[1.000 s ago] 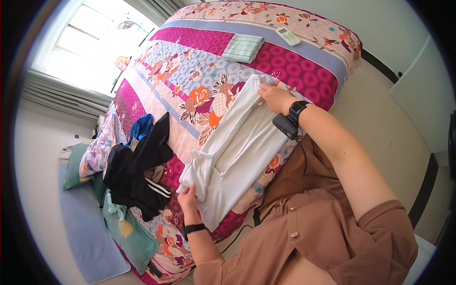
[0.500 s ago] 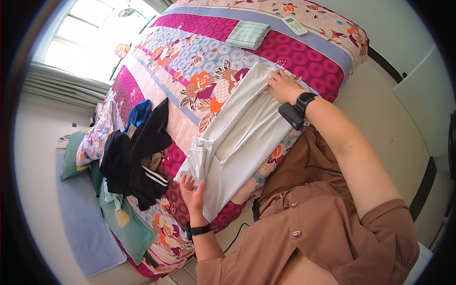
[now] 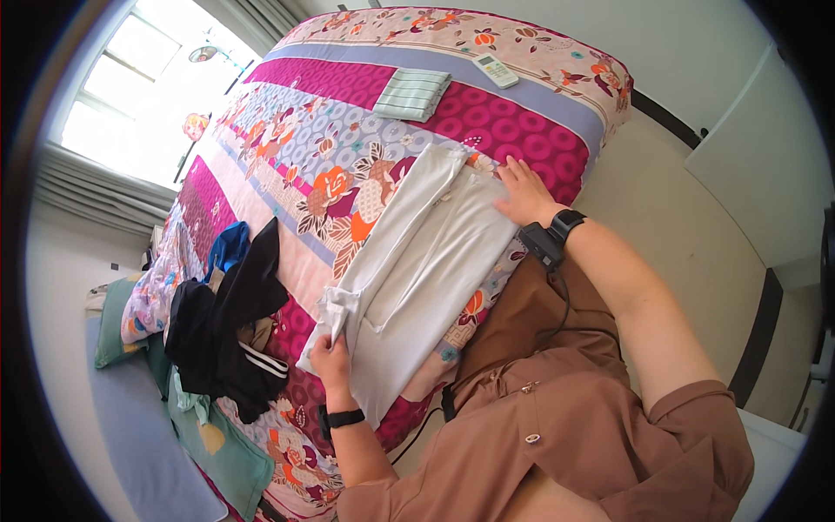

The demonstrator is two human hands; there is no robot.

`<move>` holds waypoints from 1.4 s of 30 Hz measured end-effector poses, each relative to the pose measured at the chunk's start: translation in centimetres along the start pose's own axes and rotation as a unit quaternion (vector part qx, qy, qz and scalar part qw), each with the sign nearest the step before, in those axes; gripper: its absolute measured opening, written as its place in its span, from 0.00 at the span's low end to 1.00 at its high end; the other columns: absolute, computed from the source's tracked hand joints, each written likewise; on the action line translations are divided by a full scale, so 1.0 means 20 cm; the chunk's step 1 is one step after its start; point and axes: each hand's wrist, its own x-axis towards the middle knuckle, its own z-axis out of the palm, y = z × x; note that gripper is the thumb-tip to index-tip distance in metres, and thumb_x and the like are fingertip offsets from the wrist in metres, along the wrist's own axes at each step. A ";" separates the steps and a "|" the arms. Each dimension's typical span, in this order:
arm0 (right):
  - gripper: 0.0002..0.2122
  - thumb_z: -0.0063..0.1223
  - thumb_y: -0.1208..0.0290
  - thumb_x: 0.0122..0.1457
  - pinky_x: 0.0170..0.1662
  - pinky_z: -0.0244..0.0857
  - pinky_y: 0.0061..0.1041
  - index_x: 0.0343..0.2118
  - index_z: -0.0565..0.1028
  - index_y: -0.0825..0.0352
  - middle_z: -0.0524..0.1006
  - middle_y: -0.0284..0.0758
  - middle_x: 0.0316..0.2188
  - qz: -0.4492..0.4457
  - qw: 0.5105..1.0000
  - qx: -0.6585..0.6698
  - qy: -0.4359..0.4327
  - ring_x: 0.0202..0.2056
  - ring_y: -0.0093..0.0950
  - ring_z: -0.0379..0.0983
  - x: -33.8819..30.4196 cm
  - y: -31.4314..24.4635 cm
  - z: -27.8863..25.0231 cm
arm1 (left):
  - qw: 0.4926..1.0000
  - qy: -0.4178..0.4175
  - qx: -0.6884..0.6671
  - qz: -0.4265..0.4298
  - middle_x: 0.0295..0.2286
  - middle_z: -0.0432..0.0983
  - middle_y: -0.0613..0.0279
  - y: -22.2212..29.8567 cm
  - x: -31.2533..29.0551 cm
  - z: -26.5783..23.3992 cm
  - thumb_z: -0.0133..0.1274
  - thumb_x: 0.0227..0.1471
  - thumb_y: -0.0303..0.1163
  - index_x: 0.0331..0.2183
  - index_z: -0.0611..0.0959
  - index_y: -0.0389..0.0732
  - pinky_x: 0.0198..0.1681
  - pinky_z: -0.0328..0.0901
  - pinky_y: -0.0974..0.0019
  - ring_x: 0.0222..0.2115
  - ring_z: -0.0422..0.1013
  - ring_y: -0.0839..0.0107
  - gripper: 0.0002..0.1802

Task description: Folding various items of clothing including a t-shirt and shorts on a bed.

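Observation:
A white garment (image 3: 426, 261), partly folded into a long panel, lies across the patterned bedspread in front of me. One long side is turned inward, and a bunched fold (image 3: 339, 304) sits near its left end. My left hand (image 3: 330, 359) is closed on the cloth at that end, with the fingers curled over the edge. At the far right corner, my right hand (image 3: 528, 196) is open, its fingers spread beside and partly over the garment's edge. Both wrists wear black bands, the right one with a dark box attached.
A folded striped cloth (image 3: 412, 94) and a white remote control (image 3: 496, 71) lie farther back on the bed (image 3: 539, 130). Dark clothes (image 3: 230, 326) are heaped to the left, near green pillows (image 3: 217, 444). A window (image 3: 122, 78) stands at the far left.
My left hand has curled its fingers onto the cloth's left end. My right hand has shifted off the fold toward the outer corner, fingers spread. The whole view has moved slightly.

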 end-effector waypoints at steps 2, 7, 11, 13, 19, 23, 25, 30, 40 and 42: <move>0.32 0.50 0.61 0.52 0.63 0.39 0.42 0.58 0.55 0.66 0.48 0.45 0.62 0.000 1.000 -0.005 -0.006 0.63 0.46 0.41 0.00 0.01 0.03 | 0.973 -0.010 -0.230 -0.001 0.23 0.75 0.64 -0.01 0.00 -0.02 0.55 0.47 0.27 0.30 0.78 0.33 0.29 0.63 0.71 0.23 0.68 0.77 0.07; 0.32 0.49 0.60 0.52 0.63 0.37 0.45 0.59 0.54 0.64 0.47 0.44 0.63 0.016 1.000 -0.007 -0.008 0.63 0.46 0.39 0.02 -0.02 0.04 | 0.917 -0.025 -0.395 0.049 0.30 0.72 0.68 0.05 -0.13 -0.22 0.48 0.54 0.26 0.33 0.74 0.37 0.38 0.60 0.76 0.32 0.66 0.80 0.04; 0.32 0.49 0.64 0.51 0.62 0.39 0.46 0.60 0.55 0.61 0.48 0.45 0.62 -0.004 1.000 0.021 -0.009 0.62 0.48 0.42 0.10 -0.09 0.02 | 0.853 -0.068 -0.516 0.044 0.30 0.70 0.68 0.08 -0.27 -0.38 0.45 0.53 0.24 0.33 0.72 0.39 0.38 0.59 0.75 0.30 0.65 0.81 0.03; 0.29 0.47 0.70 0.50 0.61 0.41 0.46 0.59 0.58 0.59 0.50 0.45 0.62 -0.035 0.999 0.031 0.005 0.62 0.47 0.44 0.13 -0.14 0.02 | 0.825 -0.148 -0.542 0.048 0.36 0.73 0.60 0.05 -0.30 -0.46 0.48 0.52 0.24 0.36 0.72 0.37 0.46 0.62 0.64 0.38 0.69 0.70 0.07; 0.27 0.43 0.79 0.50 0.60 0.46 0.41 0.56 0.64 0.52 0.53 0.44 0.61 -0.066 0.998 -0.006 0.009 0.59 0.44 0.53 0.24 -0.23 0.05 | 0.826 -0.195 -0.528 0.036 0.35 0.75 0.61 -0.11 -0.39 -0.40 0.52 0.49 0.26 0.39 0.73 0.34 0.44 0.62 0.68 0.36 0.70 0.72 0.13; 0.19 0.43 0.79 0.51 0.55 0.57 0.36 0.46 0.72 0.58 0.58 0.43 0.57 -0.074 0.995 -0.060 0.004 0.51 0.46 0.63 0.29 -0.25 0.05 | 0.844 -0.157 -0.512 0.011 0.41 0.74 0.56 -0.15 -0.40 -0.33 0.50 0.50 0.25 0.46 0.72 0.32 0.49 0.62 0.65 0.42 0.70 0.67 0.20; 0.09 0.43 0.76 0.52 0.48 0.63 0.33 0.34 0.75 0.64 0.70 0.40 0.44 -0.126 0.984 -0.104 0.072 0.41 0.40 0.70 0.31 -0.26 0.05 | 0.802 -0.116 -0.586 -0.020 0.43 0.72 0.54 -0.13 -0.40 -0.32 0.48 0.50 0.24 0.46 0.71 0.32 0.50 0.62 0.62 0.43 0.70 0.64 0.19; 0.05 0.45 0.76 0.49 0.44 0.62 0.30 0.27 0.74 0.62 0.74 0.34 0.33 -0.245 0.943 -0.073 0.214 0.37 0.33 0.72 0.34 -0.26 0.05 | 0.734 -0.074 -0.674 0.025 0.48 0.69 0.51 -0.09 -0.36 -0.37 0.48 0.48 0.25 0.49 0.70 0.36 0.53 0.60 0.56 0.48 0.67 0.58 0.23; 0.09 0.47 0.74 0.48 0.51 0.59 0.31 0.33 0.75 0.61 0.73 0.33 0.42 -0.222 0.964 -0.136 0.055 0.50 0.30 0.65 0.23 -0.07 0.09 | 0.823 -0.223 -0.520 -0.056 0.33 0.78 0.62 -0.19 -0.37 -0.27 0.49 0.32 0.22 0.36 0.79 0.31 0.42 0.64 0.71 0.34 0.72 0.72 0.21; 0.11 0.47 0.74 0.48 0.55 0.55 0.33 0.36 0.75 0.61 0.70 0.37 0.49 -0.214 0.957 -0.133 0.141 0.54 0.34 0.62 0.22 -0.07 0.09 | 0.832 -0.203 -0.515 -0.043 0.34 0.77 0.60 -0.20 -0.37 -0.26 0.49 0.32 0.22 0.37 0.79 0.31 0.44 0.63 0.70 0.35 0.73 0.71 0.22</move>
